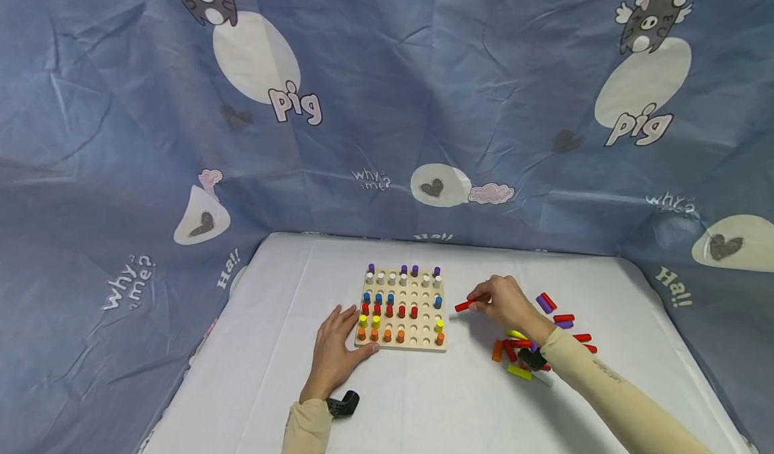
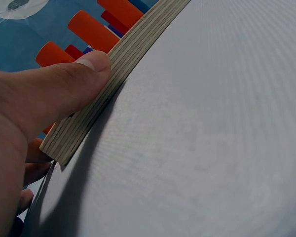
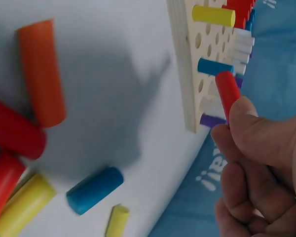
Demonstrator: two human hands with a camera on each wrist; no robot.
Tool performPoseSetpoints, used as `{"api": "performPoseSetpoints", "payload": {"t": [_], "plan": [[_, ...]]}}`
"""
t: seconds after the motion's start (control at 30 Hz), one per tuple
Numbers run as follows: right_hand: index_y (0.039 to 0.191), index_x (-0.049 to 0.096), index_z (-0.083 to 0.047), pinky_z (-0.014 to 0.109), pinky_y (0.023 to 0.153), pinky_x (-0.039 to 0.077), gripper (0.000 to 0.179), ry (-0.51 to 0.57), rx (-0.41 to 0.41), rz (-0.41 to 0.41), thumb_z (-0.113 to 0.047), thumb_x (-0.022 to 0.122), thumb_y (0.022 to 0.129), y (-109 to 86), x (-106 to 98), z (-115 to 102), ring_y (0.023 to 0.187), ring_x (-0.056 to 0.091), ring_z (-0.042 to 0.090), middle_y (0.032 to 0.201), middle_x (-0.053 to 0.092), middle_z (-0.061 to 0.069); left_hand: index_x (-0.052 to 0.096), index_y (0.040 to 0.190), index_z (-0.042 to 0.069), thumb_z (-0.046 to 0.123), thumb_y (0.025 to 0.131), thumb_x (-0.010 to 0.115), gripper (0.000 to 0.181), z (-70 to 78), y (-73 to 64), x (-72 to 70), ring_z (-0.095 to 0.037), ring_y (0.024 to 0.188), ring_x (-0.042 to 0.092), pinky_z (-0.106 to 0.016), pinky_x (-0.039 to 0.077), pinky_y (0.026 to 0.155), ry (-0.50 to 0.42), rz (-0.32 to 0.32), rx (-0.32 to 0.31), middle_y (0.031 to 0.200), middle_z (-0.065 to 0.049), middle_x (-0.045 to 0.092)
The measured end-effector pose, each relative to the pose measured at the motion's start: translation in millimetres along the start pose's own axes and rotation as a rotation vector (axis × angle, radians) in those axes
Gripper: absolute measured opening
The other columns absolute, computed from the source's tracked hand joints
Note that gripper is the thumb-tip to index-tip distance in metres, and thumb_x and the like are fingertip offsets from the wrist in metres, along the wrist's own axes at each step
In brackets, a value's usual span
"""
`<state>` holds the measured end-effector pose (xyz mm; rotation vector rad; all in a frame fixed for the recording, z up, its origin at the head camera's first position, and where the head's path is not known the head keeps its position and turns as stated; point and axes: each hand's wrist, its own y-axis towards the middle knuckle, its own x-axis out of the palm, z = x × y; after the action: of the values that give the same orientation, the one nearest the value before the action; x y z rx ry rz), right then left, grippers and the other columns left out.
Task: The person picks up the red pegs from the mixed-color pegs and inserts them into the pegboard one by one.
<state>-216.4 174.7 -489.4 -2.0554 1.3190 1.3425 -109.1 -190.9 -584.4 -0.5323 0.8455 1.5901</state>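
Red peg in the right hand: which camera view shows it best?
Right wrist: the red peg appears large there, pinched in the right hand. The head view shows it small and distant; the left wrist view misses it.

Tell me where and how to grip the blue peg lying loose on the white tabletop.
Pinch the blue peg around its middle, across its two long sides, coming straight down from above. It lies on its side, so its round barrel faces up, and bare white tabletop shows along both long sides, which should leave room to close on it.
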Motion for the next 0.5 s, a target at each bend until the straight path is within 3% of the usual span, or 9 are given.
{"api": "performPoseSetpoints", "payload": {"t": [0.27,0.5], "plan": [[0.089,0.086,-0.008,0.022,0.06,0.05,0.006,-0.011,-0.051,-0.022,-0.007,0.089,0.084,8.6,12.0,-17.9,0.07,0.066,0.004,0.08,0.08,-0.001,0.063,0.145,0.0,0.047,0.081,0.089,0.083,-0.1,0.2,-0.6,-0.042,0.157,0.035,-0.066,0.027,0.127,-0.004,-0.001,0.002,0.156,-0.016,0.057],[0.089,0.087,-0.012,0.022,0.065,0.045,0.007,-0.038,-0.102,-0.033,-0.008,0.089,0.083,16.6,22.4,-32.4,0.075,0.062,0.009,0.08,0.081,-0.005,0.062,0.145,0.0,0.047,0.081,0.089,0.084,0.6,0.5,-1.1,-0.043,0.156,0.035,-0.066,0.027,0.126,-0.005,-0.004,-0.001,0.156,-0.016,0.057]]}}
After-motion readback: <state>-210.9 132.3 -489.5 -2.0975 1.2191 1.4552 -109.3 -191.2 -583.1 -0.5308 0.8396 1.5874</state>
